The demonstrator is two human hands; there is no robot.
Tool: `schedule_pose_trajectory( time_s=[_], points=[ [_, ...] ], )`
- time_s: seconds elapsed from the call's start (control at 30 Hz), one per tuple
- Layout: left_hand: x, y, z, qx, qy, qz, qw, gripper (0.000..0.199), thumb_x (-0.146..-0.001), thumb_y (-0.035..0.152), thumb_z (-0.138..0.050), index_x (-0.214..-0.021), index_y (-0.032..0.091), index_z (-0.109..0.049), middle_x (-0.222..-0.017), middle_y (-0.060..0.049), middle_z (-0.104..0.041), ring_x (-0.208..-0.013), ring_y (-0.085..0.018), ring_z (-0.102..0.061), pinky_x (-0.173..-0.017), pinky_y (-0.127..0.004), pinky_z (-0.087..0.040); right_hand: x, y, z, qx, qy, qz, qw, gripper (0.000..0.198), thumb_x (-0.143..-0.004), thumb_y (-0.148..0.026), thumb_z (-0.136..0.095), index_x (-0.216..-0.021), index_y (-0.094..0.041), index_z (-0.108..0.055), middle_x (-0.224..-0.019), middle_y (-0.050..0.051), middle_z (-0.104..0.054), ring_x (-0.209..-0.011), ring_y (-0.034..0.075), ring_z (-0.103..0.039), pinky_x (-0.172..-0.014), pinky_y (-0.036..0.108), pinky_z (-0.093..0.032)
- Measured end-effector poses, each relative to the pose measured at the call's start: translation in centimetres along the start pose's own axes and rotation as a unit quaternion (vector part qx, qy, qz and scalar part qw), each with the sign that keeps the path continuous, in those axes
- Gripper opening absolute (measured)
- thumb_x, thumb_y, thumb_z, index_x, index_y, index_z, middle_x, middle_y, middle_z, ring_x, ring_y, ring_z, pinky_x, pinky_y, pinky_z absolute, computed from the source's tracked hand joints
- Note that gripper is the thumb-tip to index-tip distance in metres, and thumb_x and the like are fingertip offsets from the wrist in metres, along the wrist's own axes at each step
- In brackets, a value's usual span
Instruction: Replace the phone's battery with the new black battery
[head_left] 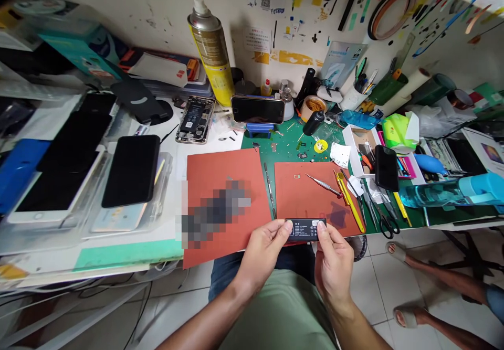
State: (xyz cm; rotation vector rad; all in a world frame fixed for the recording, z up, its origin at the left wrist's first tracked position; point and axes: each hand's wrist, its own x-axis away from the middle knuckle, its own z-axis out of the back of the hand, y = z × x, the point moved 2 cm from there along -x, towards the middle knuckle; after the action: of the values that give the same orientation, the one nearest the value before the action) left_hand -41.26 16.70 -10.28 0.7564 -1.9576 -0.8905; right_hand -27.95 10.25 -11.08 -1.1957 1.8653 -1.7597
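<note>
A black phone battery point(303, 230) with white printing is held level at the table's front edge. My left hand point(268, 242) pinches its left end between thumb and fingers. At its right end, by a small white label, my right hand point(333, 250) grips it the same way. Behind the battery lies a reddish-brown mat point(283, 182) with a precision screwdriver point(325, 184) and a yellow-handled tool point(349, 201) on it. A second reddish-brown mat point(224, 169) to the left bears a dark shape blurred out by pixels.
An opened phone point(196, 120) lies behind the left mat. Another phone point(258, 109) leans on a blue stand, beside a tall spray can point(214, 51). Scissors point(384, 224) and a blue water bottle point(441, 190) are at the right. Another person's legs point(444, 276) show at lower right.
</note>
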Motion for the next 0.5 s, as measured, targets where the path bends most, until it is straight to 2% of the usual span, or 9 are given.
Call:
schedule_pose_trajectory(
  time_s=[0.1,0.2,0.37,0.5],
  points=[
    [0.1,0.1,0.4,-0.015,0.021,0.002,1.0,0.051,-0.089,0.066,-0.079,-0.097,0.016,-0.084,-0.089,-0.008,-0.082,-0.082,-0.023,-0.075,-0.086,-0.034,-0.06,-0.1,-0.2,0.3,0.019,-0.028,-0.013,0.999,0.03,-0.096,-0.05,-0.08,-0.1,-0.021,-0.084,-0.09,0.005,-0.08,-0.079,0.02,-0.069,-0.076,0.032,-0.057],
    [0.3,0.3,0.8,-0.033,0.031,-0.002,0.999,0.05,-0.088,0.066,-0.08,-0.091,0.017,-0.084,-0.081,-0.007,-0.079,-0.075,-0.02,-0.07,-0.08,-0.03,-0.058,-0.4,-0.5,0.6,0.029,-0.069,-0.03,0.997,0.029,-0.096,-0.049,-0.08,-0.101,-0.021,-0.086,-0.085,0.005,-0.08,-0.076,0.02,-0.069,-0.072,0.032,-0.057],
    [0.6,0.3,1.2,-0.041,0.017,0.023,0.999,0.049,-0.084,0.065,-0.086,-0.088,0.016,-0.082,-0.079,-0.006,-0.078,-0.076,-0.019,-0.07,-0.074,-0.027,-0.056,-0.5,-0.8,1.2,0.045,-0.047,-0.005,0.998,0.025,-0.092,-0.046,-0.085,-0.089,-0.021,-0.086,-0.076,0.002,-0.077,-0.07,0.018,-0.066,-0.07,0.03,-0.056],
    [0.8,-0.1,1.7,-0.04,0.027,0.029,0.998,0.045,-0.085,0.06,-0.087,-0.085,0.016,-0.081,-0.079,-0.006,-0.078,-0.075,-0.017,-0.068,-0.073,-0.025,-0.054,-0.4,-0.7,1.1,0.042,-0.095,-0.032,0.994,0.028,-0.096,-0.049,-0.08,-0.094,-0.022,-0.087,-0.079,0.003,-0.078,-0.068,0.018,-0.066,-0.071,0.031,-0.056]
  ],
)
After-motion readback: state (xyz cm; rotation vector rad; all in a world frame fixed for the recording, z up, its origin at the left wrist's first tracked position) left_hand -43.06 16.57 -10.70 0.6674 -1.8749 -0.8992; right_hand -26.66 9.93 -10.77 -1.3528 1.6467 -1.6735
